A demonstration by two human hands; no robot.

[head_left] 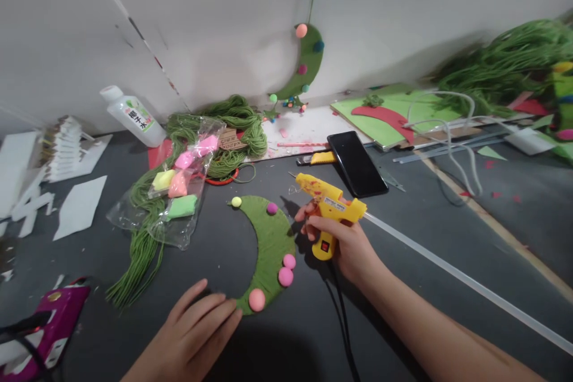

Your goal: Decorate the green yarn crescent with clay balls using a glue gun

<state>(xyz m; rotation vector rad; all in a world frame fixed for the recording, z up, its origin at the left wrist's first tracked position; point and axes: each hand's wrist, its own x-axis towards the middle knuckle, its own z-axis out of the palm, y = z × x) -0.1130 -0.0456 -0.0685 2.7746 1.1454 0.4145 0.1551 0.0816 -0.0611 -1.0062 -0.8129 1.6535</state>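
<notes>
A yellow glue gun point(331, 203) is gripped in my right hand point(351, 242), its nozzle pointing to the upper left above the dark table. A long clear glue stick point(452, 268) runs out of its back. Just left of it lies a green yarn-wrapped crescent point(273, 245) carrying several small balls: yellow at the top tip, purple, two pink, and a salmon ball point(256, 300) near the bottom. My left hand point(197, 325) rests flat with fingers stretched out, fingertips touching the crescent's lower tip.
Bags of coloured clay point(181, 207) and green yarn point(145, 250) lie left of the crescent. A white bottle point(134, 119) leans behind. Behind the glue gun are a phone point(357, 161) and a yellow cutter point(322, 158). A similar crescent point(312, 57) hangs against the wall.
</notes>
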